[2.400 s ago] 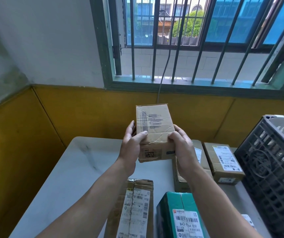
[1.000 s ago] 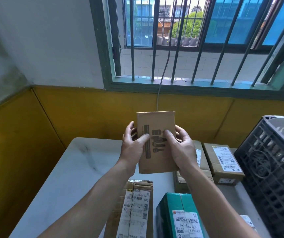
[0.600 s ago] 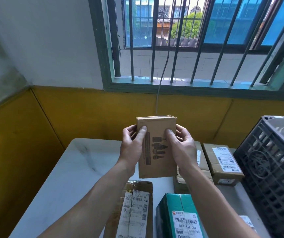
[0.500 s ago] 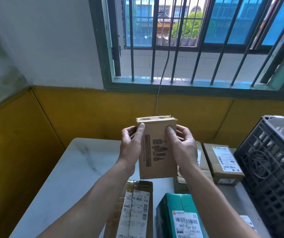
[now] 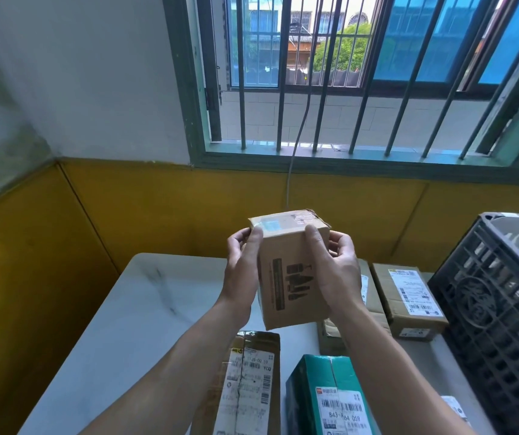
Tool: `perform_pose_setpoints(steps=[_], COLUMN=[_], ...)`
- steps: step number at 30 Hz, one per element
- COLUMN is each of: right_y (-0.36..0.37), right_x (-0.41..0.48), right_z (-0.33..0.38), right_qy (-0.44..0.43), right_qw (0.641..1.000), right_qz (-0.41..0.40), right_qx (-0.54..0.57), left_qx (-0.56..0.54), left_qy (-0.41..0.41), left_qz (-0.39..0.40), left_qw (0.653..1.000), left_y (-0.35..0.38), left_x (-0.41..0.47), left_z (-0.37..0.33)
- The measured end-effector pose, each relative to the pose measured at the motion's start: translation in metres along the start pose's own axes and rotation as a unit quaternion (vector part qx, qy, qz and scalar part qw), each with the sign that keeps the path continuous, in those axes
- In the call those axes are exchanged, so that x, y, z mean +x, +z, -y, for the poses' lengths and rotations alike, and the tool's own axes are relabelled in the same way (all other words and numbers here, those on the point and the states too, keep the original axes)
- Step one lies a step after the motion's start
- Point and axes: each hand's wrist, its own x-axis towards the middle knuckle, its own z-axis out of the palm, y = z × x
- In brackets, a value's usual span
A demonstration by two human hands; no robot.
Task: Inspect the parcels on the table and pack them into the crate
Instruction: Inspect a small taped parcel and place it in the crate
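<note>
I hold a small brown cardboard parcel (image 5: pixel 289 277) up in the air above the white table (image 5: pixel 145 309). My left hand (image 5: pixel 241 271) grips its left side and my right hand (image 5: pixel 335 271) grips its right side. The face turned to me carries dark printed handling symbols, and its taped top end tips toward me. The black plastic crate (image 5: pixel 500 309) stands at the right edge of the table.
On the table lie a long brown parcel with a white label (image 5: pixel 248 384), a green box with a barcode label (image 5: pixel 330 397), a brown labelled box (image 5: pixel 409 302) beside the crate, and another brown box (image 5: pixel 371 296) partly behind my right hand. A yellow wall and barred window stand behind.
I have turned the parcel in both hands: its top end has tipped toward me, so the taped top face now shows above the printed side.
</note>
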Motion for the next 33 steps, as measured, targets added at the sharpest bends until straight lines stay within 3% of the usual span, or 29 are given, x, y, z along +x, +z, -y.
perform_pose_setpoints(steps=[11,18,33], right_y=[0.000,0.002,0.010], right_x=[0.007,0.004,-0.001], right_z=[-0.001,-0.001,0.003], right_qy=[-0.009,-0.014,-0.001], right_qw=[1.000,0.998,0.995], right_qz=[-0.021,0.013,0.070], right_qx=[-0.016,0.059,0.071], left_qx=[-0.007,0.006,0.032], left_qy=[-0.003,0.003,0.011], left_qz=[-0.011,-0.025,-0.012], left_qw=[1.000,1.000,0.999], left_y=[-0.007,-0.011,-0.009], left_x=[0.004,0.002,-0.003], left_z=[0.005,0.006,0.004])
